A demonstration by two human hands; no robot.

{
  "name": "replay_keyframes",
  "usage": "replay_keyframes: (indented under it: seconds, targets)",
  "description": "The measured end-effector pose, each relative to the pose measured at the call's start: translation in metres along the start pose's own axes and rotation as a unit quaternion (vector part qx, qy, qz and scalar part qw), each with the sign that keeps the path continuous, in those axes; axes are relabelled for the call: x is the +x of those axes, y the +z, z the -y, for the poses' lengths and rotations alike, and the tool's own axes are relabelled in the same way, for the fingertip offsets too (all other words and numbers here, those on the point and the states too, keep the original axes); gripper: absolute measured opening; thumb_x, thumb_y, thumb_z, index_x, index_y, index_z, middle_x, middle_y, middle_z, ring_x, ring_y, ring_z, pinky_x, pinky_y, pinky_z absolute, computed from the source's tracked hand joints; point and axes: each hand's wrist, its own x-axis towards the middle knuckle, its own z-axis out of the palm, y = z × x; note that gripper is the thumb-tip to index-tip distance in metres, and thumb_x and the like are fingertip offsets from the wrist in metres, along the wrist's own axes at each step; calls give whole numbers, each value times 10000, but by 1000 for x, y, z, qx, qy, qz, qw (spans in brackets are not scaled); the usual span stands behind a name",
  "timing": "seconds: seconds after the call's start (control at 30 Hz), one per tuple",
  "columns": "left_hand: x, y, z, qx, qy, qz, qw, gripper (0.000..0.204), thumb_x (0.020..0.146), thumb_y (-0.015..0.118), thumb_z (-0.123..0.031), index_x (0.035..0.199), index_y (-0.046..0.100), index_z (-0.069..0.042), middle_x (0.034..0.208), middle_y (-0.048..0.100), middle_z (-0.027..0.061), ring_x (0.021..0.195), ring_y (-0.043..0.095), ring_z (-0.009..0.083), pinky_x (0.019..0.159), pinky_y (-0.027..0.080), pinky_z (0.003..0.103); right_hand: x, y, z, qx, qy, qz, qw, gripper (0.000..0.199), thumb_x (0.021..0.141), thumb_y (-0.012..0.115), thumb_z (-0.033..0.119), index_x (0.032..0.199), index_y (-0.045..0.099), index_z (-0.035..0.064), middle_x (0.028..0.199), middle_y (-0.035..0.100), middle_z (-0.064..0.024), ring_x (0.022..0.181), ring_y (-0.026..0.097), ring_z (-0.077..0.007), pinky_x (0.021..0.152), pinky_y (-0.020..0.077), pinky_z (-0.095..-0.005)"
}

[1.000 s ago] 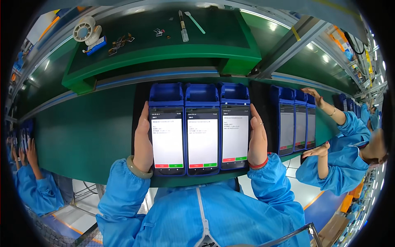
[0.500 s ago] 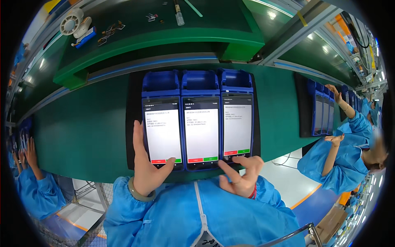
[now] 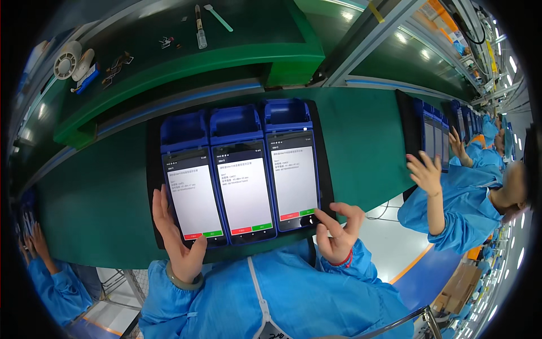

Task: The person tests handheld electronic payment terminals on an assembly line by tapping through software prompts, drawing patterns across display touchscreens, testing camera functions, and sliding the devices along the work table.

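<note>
While at tray (image 3: 324, 152) edge, hands (image 3: 339, 231)

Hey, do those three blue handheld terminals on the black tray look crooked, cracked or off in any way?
Nothing stands out. The three blue terminals lie side by side on the black tray, screens lit alike, no visible cracks.

Three blue-cased handheld terminals with lit white screens (image 3: 244, 183) lie face up, side by side and touching, on a black rectangular tray (image 3: 153, 141) on the green desk (image 3: 90, 209), near its front edge.
</note>
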Motion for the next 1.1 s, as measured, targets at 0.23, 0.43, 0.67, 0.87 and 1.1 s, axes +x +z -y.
replay_keyframes:
  seconds: [0.23, 0.43, 0.67, 0.87, 1.1]
  targets:
    - [0, 0, 1, -8, 1, -7, 1000, 894, 683, 515, -80, 1437, 34, -56, 1475, 91, 224, 1359, 167, 341, 1084, 196, 438, 12, 13, -8, 208, 120, -9, 971, 508, 710, 580, -15, 1210, 489, -24, 1176, 445, -188, 1030, 484, -291, 891, 404, -354]
    - [14, -31, -2, -14, -24, -7, 1000, 730, 757, 527, -150, 1399, 213, -1, 1426, 272, 213, 1346, 238, 306, 1105, 151, 389, 13, 15, -17, 171, 160, 30, 972, 623, 758, 559, 27, 1333, 328, -32, 1344, 341, -248, 1221, 384, -370, 1037, 287, -401]
    - [30, -54, 23, -27, -56, -83, 995, 676, 843, 448, -265, 1426, 168, -66, 1442, 242, 212, 1360, 204, 326, 1113, 128, 416, 11, 13, -20, 246, 225, 55, 941, 562, 804, 510, 57, 1331, 335, -29, 1237, 477, -219, 1094, 491, -301, 958, 378, -368]
    - [8, -42, 14, -19, -47, -92, 994, 699, 813, 443, -218, 1429, 147, -73, 1443, 225, 226, 1366, 187, 335, 1116, 112, 414, 31, 13, -28, 217, 216, 60, 950, 449, 878, 449, 88, 1301, 364, -36, 1200, 516, -234, 1086, 541, -287, 927, 414, -332]
    - [4, -8, -45, -37, 146, 16, 988, 671, 888, 375, -453, 1354, 306, 25, 1393, 330, 222, 1318, 276, 361, 1089, 178, 450, 31, 20, -61, 267, 266, -14, 926, 432, 978, 331, 328, 1261, 426, 17, 1045, 615, -124, 807, 549, -120, 683, 424, -230]
